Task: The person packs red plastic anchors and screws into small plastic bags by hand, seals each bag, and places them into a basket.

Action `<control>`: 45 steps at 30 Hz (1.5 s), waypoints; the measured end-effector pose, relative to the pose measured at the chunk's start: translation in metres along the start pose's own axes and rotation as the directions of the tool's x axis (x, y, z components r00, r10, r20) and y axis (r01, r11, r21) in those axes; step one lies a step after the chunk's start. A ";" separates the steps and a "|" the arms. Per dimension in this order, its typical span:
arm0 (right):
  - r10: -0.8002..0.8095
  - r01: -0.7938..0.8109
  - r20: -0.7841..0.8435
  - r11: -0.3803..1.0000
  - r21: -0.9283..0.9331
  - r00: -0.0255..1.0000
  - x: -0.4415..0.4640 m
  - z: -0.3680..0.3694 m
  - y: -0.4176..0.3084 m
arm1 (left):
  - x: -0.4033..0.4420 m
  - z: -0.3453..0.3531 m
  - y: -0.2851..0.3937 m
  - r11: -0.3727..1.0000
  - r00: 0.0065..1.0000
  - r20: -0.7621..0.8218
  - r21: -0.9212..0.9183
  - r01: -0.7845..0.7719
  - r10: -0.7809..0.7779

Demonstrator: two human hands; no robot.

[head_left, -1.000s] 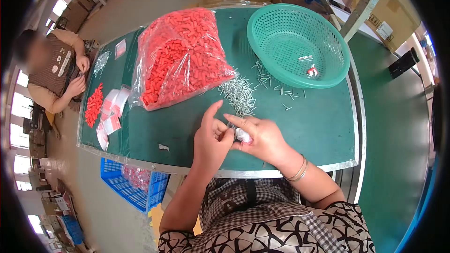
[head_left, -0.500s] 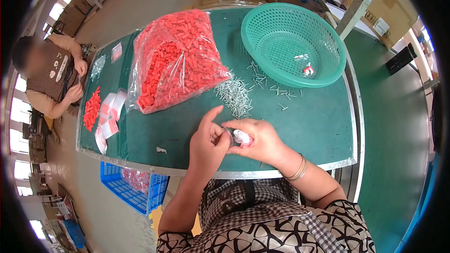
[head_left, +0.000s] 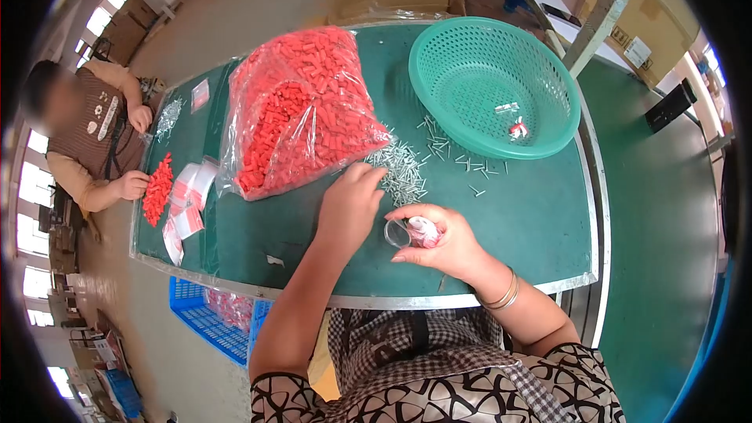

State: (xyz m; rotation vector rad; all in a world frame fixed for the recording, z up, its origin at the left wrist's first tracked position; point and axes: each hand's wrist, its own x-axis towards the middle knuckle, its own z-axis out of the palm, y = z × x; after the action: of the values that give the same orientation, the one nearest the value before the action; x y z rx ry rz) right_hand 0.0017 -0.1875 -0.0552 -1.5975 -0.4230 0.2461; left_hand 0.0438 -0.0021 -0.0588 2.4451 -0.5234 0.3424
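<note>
My left hand [head_left: 351, 207] is at the left edge of a pile of small silver screws [head_left: 405, 175], its fingers curled and pressed together; whatever lies between the fingertips is hidden. A small clear plastic bag [head_left: 397, 233] is in my right hand [head_left: 450, 241], its round mouth spread open toward the left. Something white and reddish shows inside the grip, too bunched up to make out. Just beyond my left hand lies a large clear bag [head_left: 309, 110] full of red plastic wall plugs.
A green perforated basket [head_left: 427, 98] holding a few small packets stands at the far right. Loose screws [head_left: 468, 163] lie below it. At left are red plugs [head_left: 159, 188] and flat printed bags [head_left: 186, 222], by a seated co-worker [head_left: 94, 125]. A blue crate [head_left: 207, 329] sits below.
My left hand has left the small bag's mouth and moved up to the screw pile. My right hand keeps the bag, its round opening now exposed. The co-worker's hand has moved to the red plugs.
</note>
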 end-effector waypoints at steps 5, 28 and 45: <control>0.076 -0.077 0.017 0.997 0.030 0.997 0.000 -0.002 -0.005 | 0.014 0.014 -0.020 0.970 0.985 0.095 0.183 -0.160 0.145; 0.148 -0.140 -0.063 0.983 0.117 0.987 0.003 -0.003 -0.003 | -0.013 -0.020 -0.015 0.745 0.857 0.126 -0.441 0.500 -0.500; 0.056 -0.049 -0.081 0.995 0.087 0.995 0.003 -0.003 -0.002 | -0.021 -0.011 -0.018 0.924 0.989 0.144 0.371 -0.087 0.035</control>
State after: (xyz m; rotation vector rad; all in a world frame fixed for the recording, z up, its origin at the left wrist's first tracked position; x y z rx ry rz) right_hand 0.0051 -0.1888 -0.0528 -1.5313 -0.3025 0.2330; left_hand 0.0323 0.0237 -0.0672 2.8450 -0.6422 0.3296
